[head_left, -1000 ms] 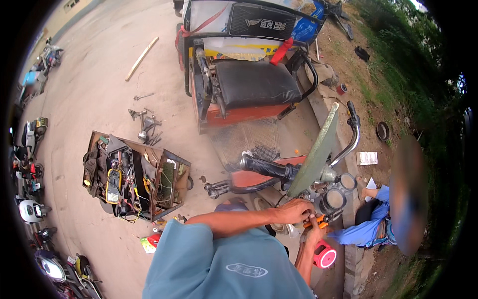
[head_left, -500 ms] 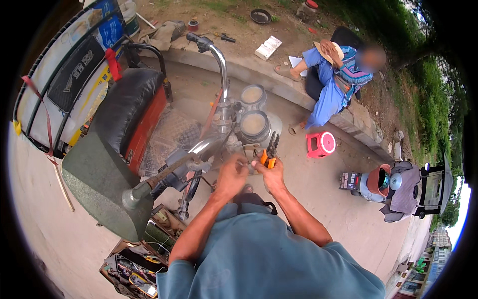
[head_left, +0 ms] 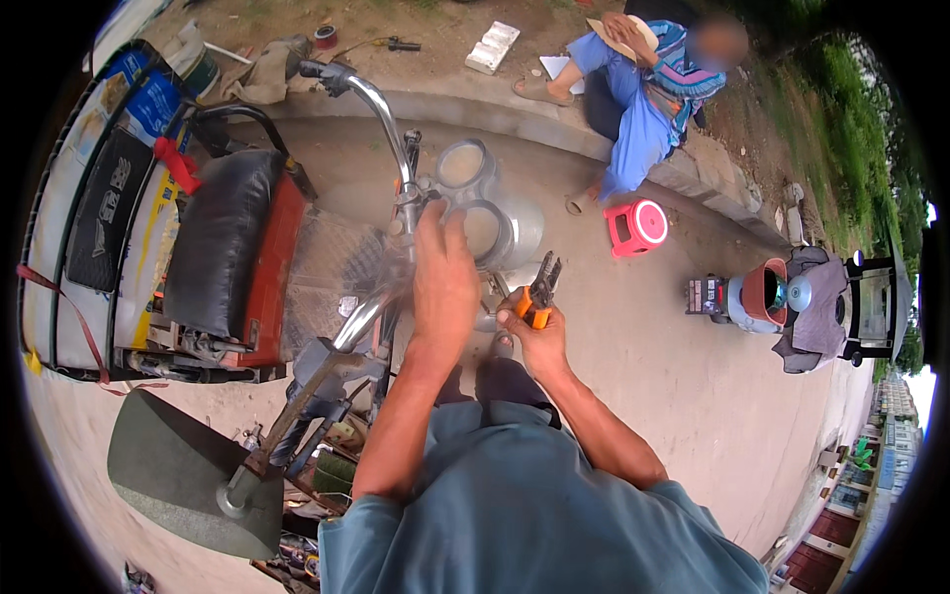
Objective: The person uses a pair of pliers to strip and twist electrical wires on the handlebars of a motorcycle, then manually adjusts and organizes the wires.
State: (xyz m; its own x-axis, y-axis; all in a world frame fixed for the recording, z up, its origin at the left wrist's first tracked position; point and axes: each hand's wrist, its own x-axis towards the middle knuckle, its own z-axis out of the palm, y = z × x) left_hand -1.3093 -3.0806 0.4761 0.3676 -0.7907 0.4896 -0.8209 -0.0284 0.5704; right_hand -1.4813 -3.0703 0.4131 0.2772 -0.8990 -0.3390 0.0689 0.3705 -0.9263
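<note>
Orange-handled pliers [head_left: 537,302] rest in my right hand [head_left: 542,342], closed around the handles, with the dark jaws pointing up and away. A thin piece by the right thumb is too small to make out. My left hand [head_left: 442,287] reaches up with fingers stretched out, beside the middle of the chrome handlebar [head_left: 381,107] of a cargo tricycle. It seems to hold nothing; whether the fingertips touch the bar I cannot tell. Just right of those fingers are two round headlights [head_left: 482,230], with dusty lenses.
The tricycle's black seat [head_left: 223,243] and green mirror-like panel [head_left: 188,475] stand left. A seated person [head_left: 633,109] occupies the kerb [head_left: 475,117]. A red stool [head_left: 635,227] stands before them. A parked scooter [head_left: 757,297] is at right; tools lie beneath my left arm.
My left hand has left the right hand's side and risen to the handlebar's middle, its fingers straightening. The right hand still grips the pliers. The whole view has shifted.
</note>
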